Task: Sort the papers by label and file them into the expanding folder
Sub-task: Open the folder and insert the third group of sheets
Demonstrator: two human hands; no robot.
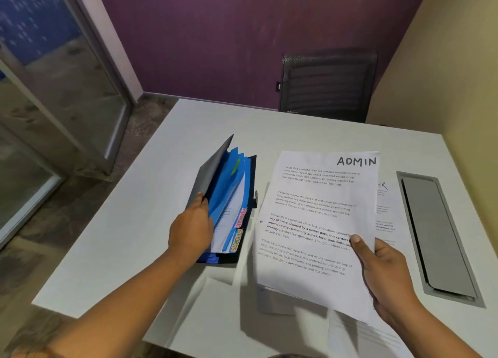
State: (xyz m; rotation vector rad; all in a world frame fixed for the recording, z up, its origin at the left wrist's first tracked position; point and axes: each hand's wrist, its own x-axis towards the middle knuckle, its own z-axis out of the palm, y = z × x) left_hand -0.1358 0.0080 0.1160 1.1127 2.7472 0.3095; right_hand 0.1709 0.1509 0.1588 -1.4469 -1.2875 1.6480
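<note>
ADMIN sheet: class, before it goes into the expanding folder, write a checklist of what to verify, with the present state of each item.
1. Label on the ADMIN sheet readable: ok.
2. Grip of the right hand on the sheet's edge: ok.
3. The expanding folder held open by the left hand at its grey cover: ok.
4. Matching ADMIN pocket found: cannot tell; only the SPORTS tab reads clearly.
5. Sheet lined up over a pocket: not ok; it is beside the folder.

folder dividers (229, 185): blue
folder cover (208, 174): grey
tabs: pink (240, 218), yellow-green (235, 243)
ADMIN sheet (315, 223): white, black print
wall (242, 34): purple
table (134, 223): pale grey-white
</note>
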